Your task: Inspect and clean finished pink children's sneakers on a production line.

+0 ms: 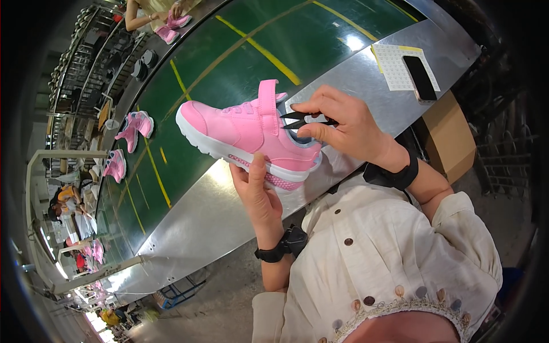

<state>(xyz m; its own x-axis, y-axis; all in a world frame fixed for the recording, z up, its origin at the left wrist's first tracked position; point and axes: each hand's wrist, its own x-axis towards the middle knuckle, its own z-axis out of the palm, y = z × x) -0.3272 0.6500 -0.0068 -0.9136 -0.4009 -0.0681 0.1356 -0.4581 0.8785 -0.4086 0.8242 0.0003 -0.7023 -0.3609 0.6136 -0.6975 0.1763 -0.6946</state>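
A pink child's sneaker [234, 130] with a white sole is held up over the metal edge of the bench, its toe pointing left. My left hand [257, 191] grips it from below by the sole, thumb along the side near the heel. Between the fingers and thumb of my right hand [343, 123] is a pair of black thread snips [294, 120], blades parted and pointing left. The blades are at the shoe's opening, beside the pink ankle strap [267, 106], which stands up. I cannot tell whether they touch the shoe.
A green conveyor belt [211, 74] with yellow lines carries more pink sneakers [136, 127] at the left. On the metal ledge [343, 86] lie a printed sheet [392, 66] and a phone [419, 77]. A cardboard box [449, 137] stands below. Across the belt a co-worker's hands [174, 11] handle pink shoes.
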